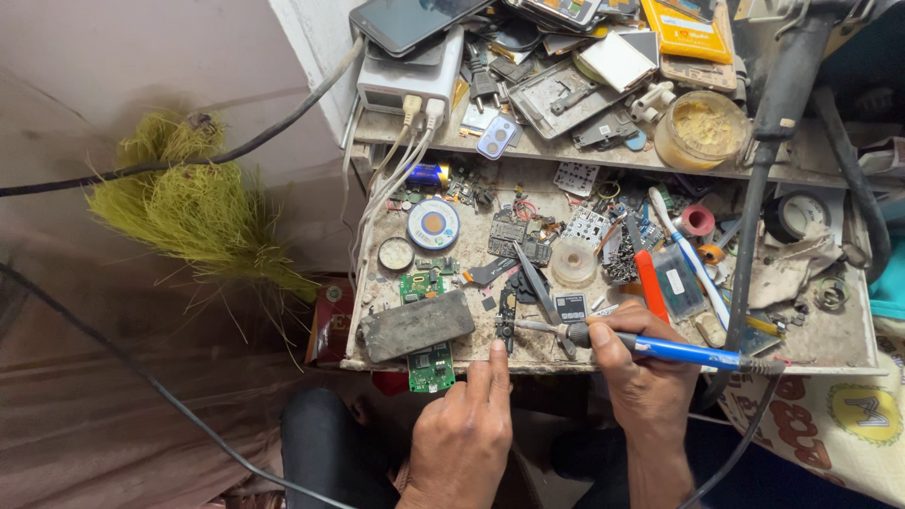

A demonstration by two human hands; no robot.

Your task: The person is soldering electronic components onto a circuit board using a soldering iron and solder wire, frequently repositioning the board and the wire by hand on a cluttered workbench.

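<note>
Right hand (633,363): clenched around the blue-handled soldering iron (660,349), thumb on top, fingers curled beneath the grip.
Soldering iron: lying almost level across the front edge of the bench, its metal tip aimed left at a small dark part (506,325) on the worktop; the cable runs off the handle's right end.
Left hand (467,434): fingers folded into a loose fist, forefinger stretched up, its tip at the bench's front edge just below the small dark part; it grips nothing that I can see.
Small dark part: sitting near the front edge, between the two hands, too small to identify.
Grey block (418,325): flat and worn, just left of the forefinger, tilted slightly.
Green circuit board (432,369): poking out over the front edge, under the grey block.
Second green board (421,284): just behind the block.
Solder spool (434,224): round, white and blue, farther back.
Clear tape roll (573,261): behind the iron's tip.
Workbench (830,344): crowded, grimy, strewn with phone parts.
Upper shelf (528,141): phones, a white charger block, a tub of yellowish paste.
Green broom (193,207): propped well to the left.
</note>
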